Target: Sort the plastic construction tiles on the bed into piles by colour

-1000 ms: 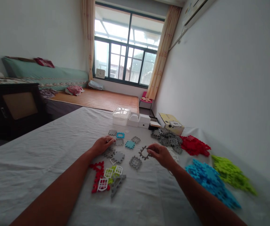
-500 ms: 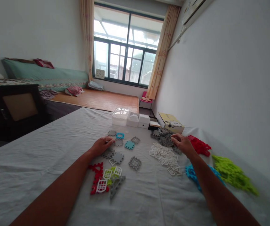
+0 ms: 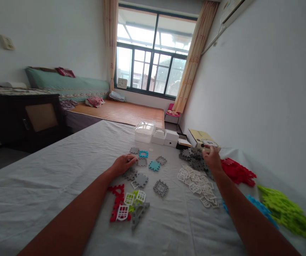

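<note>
My left hand rests on the cloth with its fingers curled together, beside a grey notched frame piece. Whatever it holds, if anything, is hidden. Over the right edge of the dark grey heap of interlocking pieces, my right hand has its fingertips drawn together; I cannot make out what is in them. Near my left hand lie a blue frame piece, a teal square piece and a solid grey piece. A grey frame lies between my arms.
Toward my right are white lattice pieces, red pieces, blue pieces and lime pieces. A clear plastic container, white boxes and a yellow box stand behind. Red triangular pieces lie in front.
The view has turned slightly left, shifting everything rightward in the picture. My right hand has lifted slightly and moved toward the yellow box. My left hand stays beside the grey pieces.
</note>
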A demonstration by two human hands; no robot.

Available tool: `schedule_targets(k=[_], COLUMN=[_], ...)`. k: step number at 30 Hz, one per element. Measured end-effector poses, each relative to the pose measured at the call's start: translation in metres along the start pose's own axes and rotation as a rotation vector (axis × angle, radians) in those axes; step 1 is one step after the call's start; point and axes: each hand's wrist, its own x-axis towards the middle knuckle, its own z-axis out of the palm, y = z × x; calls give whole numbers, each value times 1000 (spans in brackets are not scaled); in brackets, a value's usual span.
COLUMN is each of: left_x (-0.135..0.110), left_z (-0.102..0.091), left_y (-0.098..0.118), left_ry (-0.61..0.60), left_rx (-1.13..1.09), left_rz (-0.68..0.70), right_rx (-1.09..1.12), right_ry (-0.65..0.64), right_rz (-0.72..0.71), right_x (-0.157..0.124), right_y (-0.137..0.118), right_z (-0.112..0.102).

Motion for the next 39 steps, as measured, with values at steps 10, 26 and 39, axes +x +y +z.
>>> schedule_targets(k=[10, 26, 39], left_x=[-4, -3, -3], left_z=[-1, -1, 0], left_y=[4, 1, 4], left_ry=[16, 26, 15], left_rx=[5, -24, -20], left_rz=[22, 1, -25], right_rx=[92, -411, -134], right_ry=[-694, -74, -535], right_rz=[-512, -144, -616], right_x=[-149, 10, -101], right_y=[-120, 56, -129], right_z=[27, -17, 83])
